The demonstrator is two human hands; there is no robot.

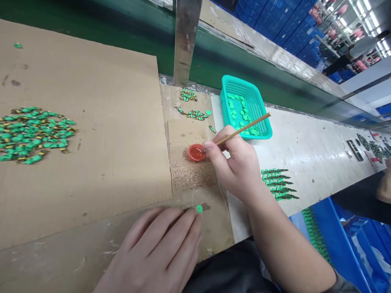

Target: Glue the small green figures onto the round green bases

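Note:
In my right hand (pixel 233 162) is a thin wooden stick (pixel 244 128), pinched between thumb and fingers. Its lower end reaches into a small red cup (pixel 196 153) of reddish liquid; whether the end carries bristles is hidden. My left hand (pixel 165 244) is closed near the front edge, fingers pressed together, with a small green disc (pixel 199 208) at the fingertips. The thumb's grip beneath is out of sight. Brown specks (pixel 192 176) cover the cardboard below the cup. Small green, yellow and dark pieces (pixel 195 114) lie beyond the cup, beside another green disc (pixel 208 112).
A turquoise basket (pixel 225 106) with green discs stands back right. Rows of disc-based pieces (pixel 278 184) lie on the white surface. A large pile (pixel 36 132) sits on cardboard (pixel 122 122) at left. A metal post (pixel 185 44) rises behind. At right are blue bins (pixel 339 240) and another person's arm (pixel 384 185).

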